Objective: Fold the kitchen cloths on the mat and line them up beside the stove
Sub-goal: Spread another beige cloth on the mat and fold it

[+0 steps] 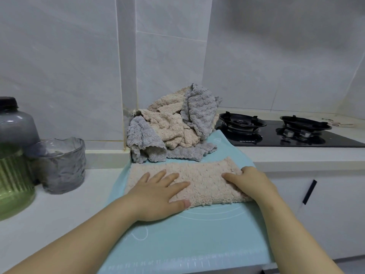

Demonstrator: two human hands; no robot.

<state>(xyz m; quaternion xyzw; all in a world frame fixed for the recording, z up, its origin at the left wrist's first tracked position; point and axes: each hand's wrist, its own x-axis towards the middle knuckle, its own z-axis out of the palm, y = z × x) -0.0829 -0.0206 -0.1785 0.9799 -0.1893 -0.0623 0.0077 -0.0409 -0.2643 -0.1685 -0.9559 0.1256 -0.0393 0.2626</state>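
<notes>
Hands meet on one beige cloth, a long folded strip lying across the teal mat. The left hand lies flat on the strip's 9 o'clock half, fingers straight and spread, its grip slack, the thumb along the near edge. The right hand sits at the 3 o'clock end: we see its thumb laid on top of the cloth and its fingers curled over the end, so the grip reads as closed on the cloth, though the fingertips are hidden and we cannot tell how far they reach under it. At 12 o'clock from the strip, a pile of cloths, beige and grey, sits crumpled against the tiled wall, partly on the mat's far edge; how many there are we cannot count. The stove lies at 2 o'clock, its right side cut off by the frame, its brand mark too blurred to read. At 9 o'clock on the white counter stand a ribbed glass jar and a green bottle, the bottle cropped by the frame edge. The mat's printed scale near 6 o'clock is too small to read.
</notes>
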